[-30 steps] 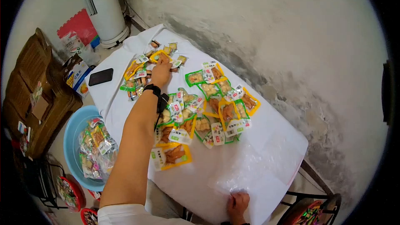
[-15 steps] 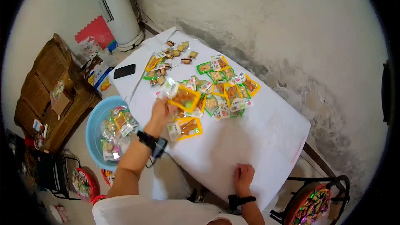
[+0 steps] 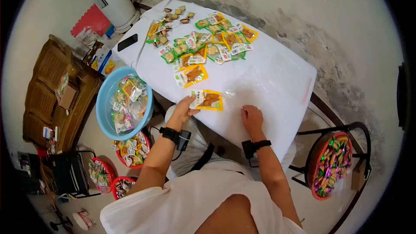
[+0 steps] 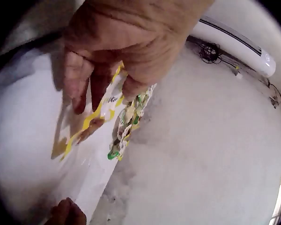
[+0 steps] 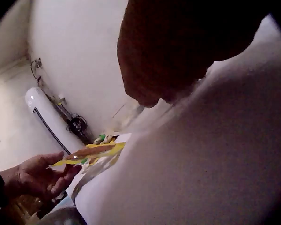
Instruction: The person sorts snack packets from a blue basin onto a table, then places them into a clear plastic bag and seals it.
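Note:
My left hand (image 3: 184,109) pinches a yellow-edged snack packet (image 3: 210,100) by its white end, thumb on one face and fingers behind. Brown pieces show through its clear window. Held over the near-left table edge, the packet also appears in the left wrist view beneath the thumb. My right hand (image 3: 252,119) rests at the near edge of the white-covered table (image 3: 225,132) with fingers curled, beside a thin clear plastic bag (image 3: 273,82). I cannot tell whether its fingertips pinch the bag. In the right wrist view that hand (image 5: 173,51) is dark, its fingertips close to the cloth.
Green- and yellow-edged packets (image 3: 190,45) lie grouped on the table, with small wrapped cakes (image 3: 174,16) at the far end. A phone (image 3: 128,42) is at the left edge. Below stand a blue basin (image 3: 104,117) of packets and red baskets (image 3: 102,175); a candy basket (image 3: 331,164) stands right.
My left hand took the yellow-edged packet from the far-end pile and carried it back to the near edge. My right hand stays by the near edge, fingers curled; the head view has shifted.

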Demonstrator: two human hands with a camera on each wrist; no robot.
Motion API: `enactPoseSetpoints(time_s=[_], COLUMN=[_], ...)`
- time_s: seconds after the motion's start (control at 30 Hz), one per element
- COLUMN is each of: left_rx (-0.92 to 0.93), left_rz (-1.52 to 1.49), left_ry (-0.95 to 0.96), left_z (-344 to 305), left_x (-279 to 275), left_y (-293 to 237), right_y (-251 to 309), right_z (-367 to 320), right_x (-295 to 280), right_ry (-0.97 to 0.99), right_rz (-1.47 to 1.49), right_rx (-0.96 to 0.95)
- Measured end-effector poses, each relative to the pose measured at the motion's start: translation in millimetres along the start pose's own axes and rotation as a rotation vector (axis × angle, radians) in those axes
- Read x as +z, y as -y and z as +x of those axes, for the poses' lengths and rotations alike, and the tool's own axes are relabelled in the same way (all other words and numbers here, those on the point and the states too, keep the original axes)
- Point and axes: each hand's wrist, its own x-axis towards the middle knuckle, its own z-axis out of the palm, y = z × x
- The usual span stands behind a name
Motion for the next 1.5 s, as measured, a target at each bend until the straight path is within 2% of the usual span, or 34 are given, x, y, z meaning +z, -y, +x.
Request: enactPoseSetpoints(time_s=[0.07, 0.13, 0.17, 0.27, 0.4, 0.5, 0.57, 0.63, 0.67, 0.7, 0.77, 0.83, 0.9, 0.97, 1.07, 1.13, 1.3, 1.37, 1.5], left_rx=[0.076, 0.097, 0.119, 0.134, 0.121, 0.038, 0.025, 0.011, 0.034, 0.033, 0.03, 0.02, 0.011, -0.02, 0.042, 0.04, -0.006, -0.101, -0.11], left_rz=[0.26, 0.289, 0.309, 0.18, 0.031, -0.013, 0.032, 0.103, 0.122, 0.126, 0.179, 0.195, 0.212, 0.196, 0.072, 0.026, -0.062, 0.125, 0.309], left_ry=[-0.042, 0.003, 0.036, 0.057, 0.188, 0.221, 0.156, 0.23, 0.17, 0.181, 0.061, 0.073, 0.077, 0.199, 0.189, 0.195, 0.251, 0.333, 0.431], left_z=[3, 18, 16, -13, -74, -67, -65, -53, -51, -49, -51, -59, -61, -59, -57, -50, -42, -41, -34], left_x=[2, -13, -14, -27, -10, -2, 16, 24, 30, 34, 42, 47, 44, 38, 50, 60, 89, 97, 114], left_y=[-1, 6, 7, 6, 9, 39, 54, 67, 73, 76, 79, 78, 78, 82, 88, 91, 92, 90, 76], right_y=[5, 9, 11, 13, 16, 23, 26, 30, 32, 33, 30, 27, 27, 28, 32, 38, 45, 47, 56], right_z=[0, -1, -1, -3, -5, -8, -10, -12, -13, -14, -17, -17, -17, -18, -22, -25, -26, -23, -21], right_x=[0, -2, -5, -11, -13, -9, -9, -13, -15, -17, -20, -20, -22, -20, -16, -19, -25, -28, -36], right_ry=[-0.071, -0.002, -0.01, -0.078, -0.021, -0.029, -0.062, -0.107, -0.115, -0.135, -0.159, -0.17, -0.208, -0.243, -0.195, -0.104, -0.129, -0.139, -0.051], right_rz=[0.016, 0.071, 0.063, 0.134, 0.109, 0.115, 0.121, 0.122, 0.116, 0.13, 0.14, 0.157, 0.192, 0.229, 0.278, 0.201, 0.179, 0.182, 0.227], right_rx=[-0.012, 0.126, 0.134, 0.171, 0.202, 0.165, 0.138, 0.11, 0.113, 0.13, 0.151, 0.257, 0.282, 0.306, 0.223, 0.134, -0.047, -0.115, -0.166])
